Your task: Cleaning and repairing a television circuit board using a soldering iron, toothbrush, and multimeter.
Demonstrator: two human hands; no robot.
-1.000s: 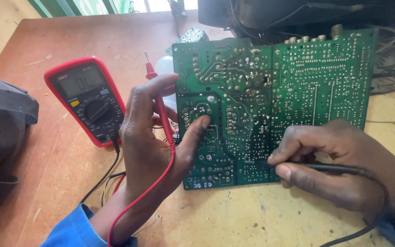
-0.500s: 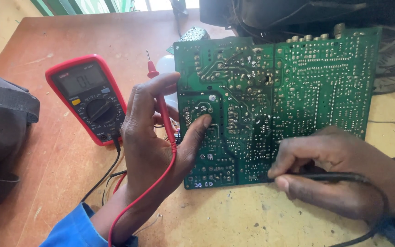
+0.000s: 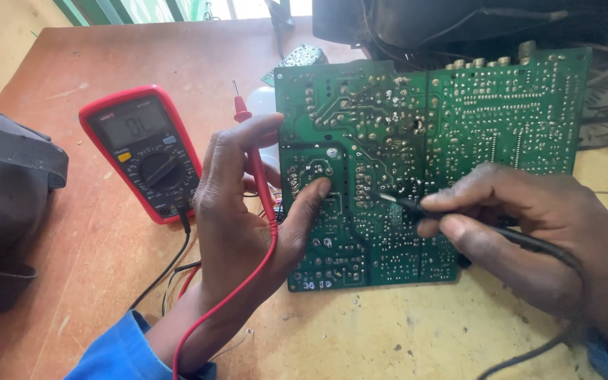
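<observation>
Your left hand (image 3: 248,211) is clenched on the left edge of the green circuit board (image 3: 431,162), thumb pressed on its soldered face, and it also pins the red probe (image 3: 251,151) between its fingers, tip pointing toward 12 o'clock. The red lead (image 3: 248,274) curls down from that hand toward 6 o'clock and runs off the bottom edge. Your right hand (image 3: 522,225) pinches the black probe (image 3: 416,205) like a pen, its metal tip touching the board near the middle. The board stands tilted, its lower edge on the wooden table (image 3: 79,63), solder side facing you.

At 9 o'clock from your left hand lies the red meter (image 3: 146,151), screen up, with dark leads plugged into its lower end. No open container shows; the dark bag (image 3: 1,211) at the far left is cut off by the frame, and you cannot see inside it.

The board hides its own component side and most of a white rounded object (image 3: 262,102) behind its left edge. Dark casing and wires (image 3: 459,28) at 12 o'clock are cut off and hard to make out.
</observation>
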